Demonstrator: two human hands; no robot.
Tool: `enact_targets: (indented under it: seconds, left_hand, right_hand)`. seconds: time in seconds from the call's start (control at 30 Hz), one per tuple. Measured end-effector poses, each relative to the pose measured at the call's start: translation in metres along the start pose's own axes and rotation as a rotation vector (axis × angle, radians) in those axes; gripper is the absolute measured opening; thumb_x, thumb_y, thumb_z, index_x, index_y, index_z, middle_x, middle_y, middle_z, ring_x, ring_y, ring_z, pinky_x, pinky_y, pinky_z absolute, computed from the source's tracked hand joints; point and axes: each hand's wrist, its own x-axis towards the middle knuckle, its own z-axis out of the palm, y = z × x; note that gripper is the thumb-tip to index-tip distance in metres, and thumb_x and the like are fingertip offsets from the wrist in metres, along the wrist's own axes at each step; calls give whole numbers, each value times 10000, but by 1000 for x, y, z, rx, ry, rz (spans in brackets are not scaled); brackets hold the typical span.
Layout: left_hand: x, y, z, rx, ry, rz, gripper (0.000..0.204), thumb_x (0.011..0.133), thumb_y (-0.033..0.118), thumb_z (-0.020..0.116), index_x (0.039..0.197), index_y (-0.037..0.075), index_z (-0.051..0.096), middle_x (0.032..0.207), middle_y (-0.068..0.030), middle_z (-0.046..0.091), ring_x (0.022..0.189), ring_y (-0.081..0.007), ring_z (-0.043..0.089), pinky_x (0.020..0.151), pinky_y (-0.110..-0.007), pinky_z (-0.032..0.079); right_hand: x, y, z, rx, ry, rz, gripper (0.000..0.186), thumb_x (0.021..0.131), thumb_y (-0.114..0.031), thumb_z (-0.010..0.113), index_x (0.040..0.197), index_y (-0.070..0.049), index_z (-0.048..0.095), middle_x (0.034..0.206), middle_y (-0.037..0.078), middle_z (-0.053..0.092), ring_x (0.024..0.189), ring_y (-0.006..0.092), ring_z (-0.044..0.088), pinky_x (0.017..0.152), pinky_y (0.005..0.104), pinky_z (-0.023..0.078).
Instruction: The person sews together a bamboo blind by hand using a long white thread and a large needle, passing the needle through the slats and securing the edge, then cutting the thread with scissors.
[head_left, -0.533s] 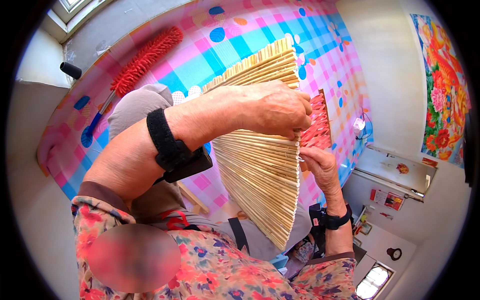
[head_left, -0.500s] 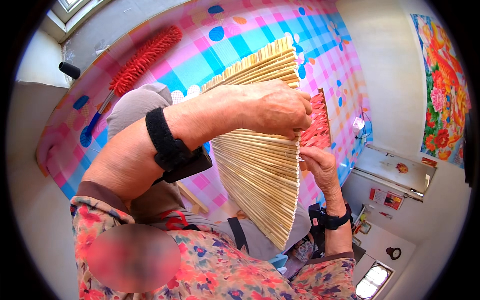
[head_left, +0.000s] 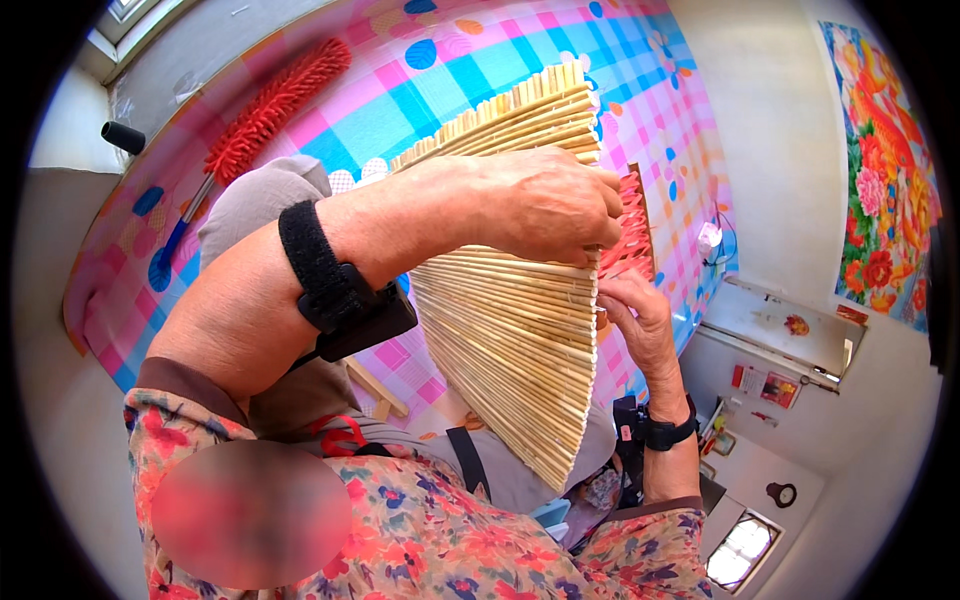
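A mat of thin straw-coloured sticks [head_left: 505,350], bound side by side and fanned out, rests across my lap with its right edge raised. My left hand [head_left: 555,205] reaches over it from the left, its fingers bent and closed on that right edge. Just below, my right hand [head_left: 640,315] is at the same edge, thumb and fingertips pinched together. What lies between those fingertips is too small to make out. Left fingertips and right fingertips are close to each other. Part of the mat is hidden under my left forearm.
A red fluffy duster [head_left: 275,110] with a blue handle lies at the upper left on a pink and blue checked sheet [head_left: 380,95]. Beyond my right hand is a bundle of red strips [head_left: 632,235]. Wooden pieces [head_left: 375,385] lie beside my lap; a white socket [head_left: 709,237] with a cord is at right.
My right hand has risen slightly along the mat's edge, closer to my left hand. The left hand keeps its grip, and the whole view has shifted a little.
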Motion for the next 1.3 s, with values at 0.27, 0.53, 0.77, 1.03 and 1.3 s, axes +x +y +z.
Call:
enact_targets:
  seconds: [0.27, 0.53, 0.77, 1.03, 1.3]
  left_hand:
    - [-1, -2, 2, 26, 10, 7, 249, 756, 169, 667, 1000, 118, 675, 944, -54, 644, 1011, -237, 565, 833, -374, 490]
    - [-3, 0, 0, -3, -6, 0, 239, 761, 150, 656, 993, 95, 676, 954, -55, 641, 1040, -232, 555, 850, -367, 483]
    - [-14, 23, 4, 189, -8, -34, 635, 605, 209, 803, 1172, 109, 534, 1219, -63, 500, 1277, -262, 384, 889, -399, 416]
    - [-28, 37, 7, 247, 23, -91, 627, 542, 262, 826, 1075, 90, 544, 1147, -81, 493, 1275, -281, 380, 844, -415, 395]
    - [-52, 48, 6, 392, 75, -32, 468, 573, 297, 775, 947, 94, 580, 1023, -81, 536, 1089, -260, 516, 722, -395, 414]
  right_hand:
    - [5, -6, 3, -5, 48, -20, 168, 807, 26, 641, 961, -33, 676, 771, 56, 586, 686, 144, 559, 586, 250, 453]
    - [5, -6, 5, -3, 31, -5, 141, 796, 23, 653, 931, -15, 664, 792, 74, 601, 703, 156, 576, 604, 266, 470]
    - [10, -14, 0, 13, -26, -18, 137, 799, 4, 653, 934, -18, 659, 812, 78, 596, 743, 199, 591, 673, 299, 478]
    - [14, -7, 6, 126, -165, -91, 191, 823, -34, 627, 1007, -72, 660, 721, 71, 502, 682, 215, 549, 629, 329, 445]
    - [24, -19, 11, 211, -325, -208, 218, 855, -56, 586, 1059, -107, 644, 754, 78, 521, 713, 244, 564, 642, 354, 461]
